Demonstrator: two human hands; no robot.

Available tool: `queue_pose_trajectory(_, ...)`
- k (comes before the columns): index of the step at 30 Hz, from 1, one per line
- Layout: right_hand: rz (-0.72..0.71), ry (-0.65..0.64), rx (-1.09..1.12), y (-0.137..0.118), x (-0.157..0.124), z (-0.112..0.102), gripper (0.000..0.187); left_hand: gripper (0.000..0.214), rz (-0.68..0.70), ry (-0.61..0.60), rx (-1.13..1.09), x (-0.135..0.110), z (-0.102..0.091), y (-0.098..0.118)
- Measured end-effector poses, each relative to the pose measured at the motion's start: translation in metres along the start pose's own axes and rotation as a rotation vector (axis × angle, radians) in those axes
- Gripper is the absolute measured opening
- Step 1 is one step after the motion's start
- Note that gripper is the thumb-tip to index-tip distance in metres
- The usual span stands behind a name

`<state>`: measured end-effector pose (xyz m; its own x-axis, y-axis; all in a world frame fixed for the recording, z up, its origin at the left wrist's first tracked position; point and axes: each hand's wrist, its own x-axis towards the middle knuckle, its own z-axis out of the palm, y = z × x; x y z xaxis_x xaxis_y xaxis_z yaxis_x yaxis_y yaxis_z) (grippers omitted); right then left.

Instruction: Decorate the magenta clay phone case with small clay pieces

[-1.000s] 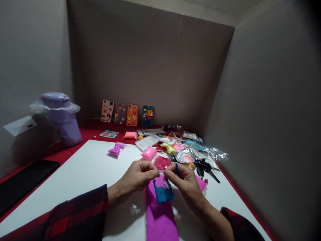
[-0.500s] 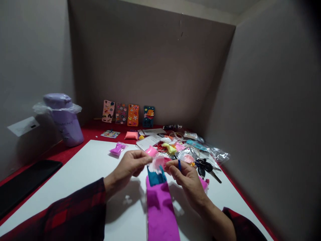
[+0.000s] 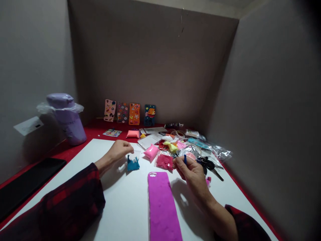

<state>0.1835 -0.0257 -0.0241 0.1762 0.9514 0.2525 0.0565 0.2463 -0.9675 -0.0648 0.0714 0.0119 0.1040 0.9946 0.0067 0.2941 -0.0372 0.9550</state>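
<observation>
My left hand (image 3: 119,149) pinches the top of a small clear bag of teal clay (image 3: 133,163), which hangs just over the white board (image 3: 100,157). My right hand (image 3: 189,170) is closed around a thin blue stick (image 3: 185,159), near the clutter of clay bags. A phone case covered in magenta clay (image 3: 162,204) lies flat on the board between my arms. A bag of dark pink clay (image 3: 164,161) and a light pink one (image 3: 151,152) lie just beyond it.
Black scissors (image 3: 209,165) and several plastic bags (image 3: 200,147) crowd the back right. Decorated phone cases (image 3: 134,114) lean on the back wall. A purple container (image 3: 67,118) stands at the left, with a black pad (image 3: 25,182) beside the board on the red table.
My left hand has carried the teal clay bag away from the magenta case, to the left and farther back. My right hand drew back to the right, still holding the blue stick.
</observation>
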Motion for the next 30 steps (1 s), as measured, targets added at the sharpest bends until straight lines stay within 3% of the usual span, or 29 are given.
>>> queue_pose_trajectory(3, -0.010, 0.004, 0.014, 0.001, 0.000, 0.000, 0.030, 0.004, 0.019, 0.047, 0.012, 0.001, 0.000, -0.002)
queue_pose_trajectory(8, -0.036, -0.010, 0.000, 0.000, -0.001, 0.001, 0.028, 0.012, 0.031, 0.078, -0.101, -0.009, 0.008, 0.009)
queue_pose_trajectory(13, -0.053, -0.014, -0.014, 0.000, -0.002, 0.000, 0.026, 0.012, -0.063, -0.128, -0.292, -0.031, 0.026, 0.017)
queue_pose_trajectory(19, -0.125, -0.052, -0.121, -0.005, -0.008, 0.006, 0.027, 0.033, -0.125, -0.425, -0.427, -0.053, 0.050, 0.007)
queue_pose_trajectory(24, -0.255, -0.144, -0.307, 0.000, -0.018, 0.017, 0.014, 0.026, -0.223, -0.531, -0.655, -0.069, 0.062, 0.005)
queue_pose_trajectory(30, -0.403, -0.125, -0.399, 0.011, -0.011, 0.025, 0.016, 0.015, -0.285, -0.519, -0.780, -0.070, 0.061, 0.011)
